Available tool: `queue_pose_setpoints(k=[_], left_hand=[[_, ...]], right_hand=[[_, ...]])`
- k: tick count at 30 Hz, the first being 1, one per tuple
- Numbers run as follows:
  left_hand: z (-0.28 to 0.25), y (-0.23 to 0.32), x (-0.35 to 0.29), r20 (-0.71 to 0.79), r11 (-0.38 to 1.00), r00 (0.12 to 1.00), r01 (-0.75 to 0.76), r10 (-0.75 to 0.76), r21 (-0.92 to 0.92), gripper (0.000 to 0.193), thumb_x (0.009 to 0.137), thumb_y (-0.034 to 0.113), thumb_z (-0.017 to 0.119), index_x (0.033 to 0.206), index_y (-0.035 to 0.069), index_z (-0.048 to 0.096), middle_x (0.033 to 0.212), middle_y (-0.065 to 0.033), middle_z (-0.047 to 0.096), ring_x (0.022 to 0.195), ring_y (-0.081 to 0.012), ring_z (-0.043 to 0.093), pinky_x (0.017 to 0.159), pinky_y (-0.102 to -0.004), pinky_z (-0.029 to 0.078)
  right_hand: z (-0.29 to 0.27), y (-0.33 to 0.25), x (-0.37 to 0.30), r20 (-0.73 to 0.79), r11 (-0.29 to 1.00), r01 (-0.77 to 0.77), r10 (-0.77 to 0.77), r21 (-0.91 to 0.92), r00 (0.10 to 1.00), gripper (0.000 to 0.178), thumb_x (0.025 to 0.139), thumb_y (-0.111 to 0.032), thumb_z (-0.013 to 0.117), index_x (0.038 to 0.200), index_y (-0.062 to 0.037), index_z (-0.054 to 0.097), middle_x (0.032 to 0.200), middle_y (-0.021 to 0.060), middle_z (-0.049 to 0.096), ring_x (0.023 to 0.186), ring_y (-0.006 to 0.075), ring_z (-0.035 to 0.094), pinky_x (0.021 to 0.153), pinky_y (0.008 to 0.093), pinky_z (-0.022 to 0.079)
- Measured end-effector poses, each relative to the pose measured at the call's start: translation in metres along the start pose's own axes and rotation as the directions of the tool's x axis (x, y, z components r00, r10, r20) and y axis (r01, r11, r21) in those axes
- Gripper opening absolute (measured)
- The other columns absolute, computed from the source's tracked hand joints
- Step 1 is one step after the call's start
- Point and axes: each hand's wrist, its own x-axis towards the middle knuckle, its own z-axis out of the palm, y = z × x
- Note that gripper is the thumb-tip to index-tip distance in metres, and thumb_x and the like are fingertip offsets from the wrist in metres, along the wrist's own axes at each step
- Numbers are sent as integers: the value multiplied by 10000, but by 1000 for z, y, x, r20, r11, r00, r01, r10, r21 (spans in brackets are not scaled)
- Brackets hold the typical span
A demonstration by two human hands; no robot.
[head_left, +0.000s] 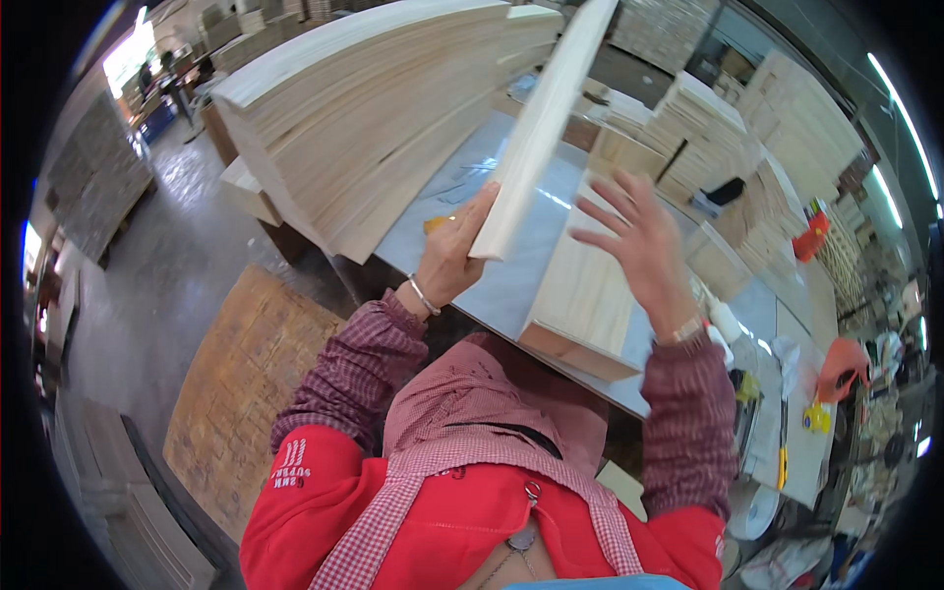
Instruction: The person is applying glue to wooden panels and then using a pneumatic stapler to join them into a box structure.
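My left hand is closed around the near end of a long pale wooden board, which stands tilted on edge and runs up past the top of the view. The board is slightly blurred. My right hand is raised to the right of the board, fingers spread, touching nothing. Below it, a long box-like wooden piece lies on the grey-blue worktable. Partly hidden behind my left hand is a small yellow thing.
A big row of upright boards stands along the table's left side. Stacked wooden panels fill the far right. Near the right edge are an orange-red container and a yellow-handled tool. A brown sheet lies at lower left.
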Motion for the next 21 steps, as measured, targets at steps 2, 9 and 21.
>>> queue_pose_setpoints(k=[2, 9, 21], left_hand=[[-2, 1, 4, 48, 977, 988, -155, 149, 146, 529, 796, -4, 622, 1304, 18, 477, 1313, -200, 507, 1145, -311, 554, 955, -372, 460], [-1, -4, -7, 270, 781, 939, -329, 213, 530, 511, 842, 88, 571, 1340, 55, 461, 1367, -184, 468, 1246, -330, 480, 1030, -417, 408], [20, 9, -13, 271, 782, 911, -408, 312, 470, 426, 856, 97, 553, 1281, 84, 535, 1381, -160, 466, 1281, -287, 453, 1057, -413, 393]], right_hand=[[20, 3, 15, -16, 991, -14, 16, 131, 1000, 587, 887, -206, 603, 1354, 45, 351, 1269, 229, 486, 1049, 323, 556, 856, 398, 507], [9, 30, 17, -168, 998, -7, -4, -66, 986, 499, 776, 81, 521, 1269, 42, 457, 1150, 202, 573, 949, 244, 581, 829, 302, 494], [-28, 40, -8, -299, 995, -49, 72, 82, 952, 572, 710, 150, 484, 1273, 46, 469, 1125, 194, 598, 911, 229, 593, 829, 280, 484]])
